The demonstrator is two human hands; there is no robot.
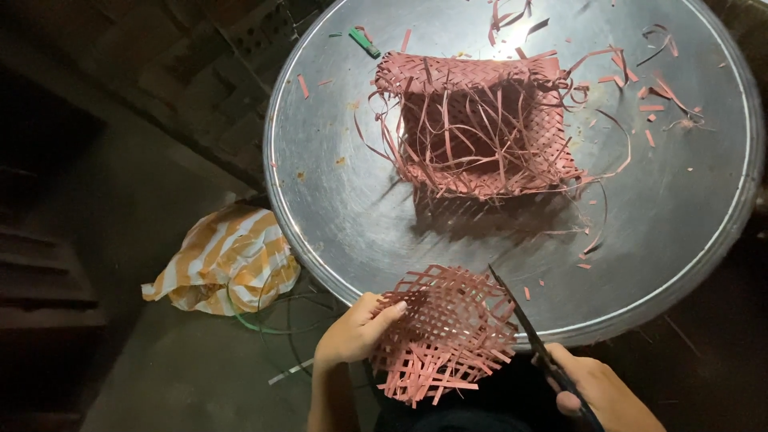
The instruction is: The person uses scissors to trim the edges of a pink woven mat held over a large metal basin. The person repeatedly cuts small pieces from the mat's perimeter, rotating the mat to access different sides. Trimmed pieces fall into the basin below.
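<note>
My left hand [356,328] grips the left edge of a small pink woven lattice piece [448,332], held at the near rim of a round metal tray table [336,200]. My right hand [596,392] holds black scissors [524,320], whose blades point up along the lattice's right edge. Farther back on the tray sits a larger pink woven basket [480,120], square, with many loose strips sticking out of its inside and edges.
Cut pink strip scraps [656,96] lie scattered over the tray's far right. A small green object [364,42] lies at the tray's far left. On the dark floor to the left are an orange-and-white striped bag [228,260] and a green cord [264,324].
</note>
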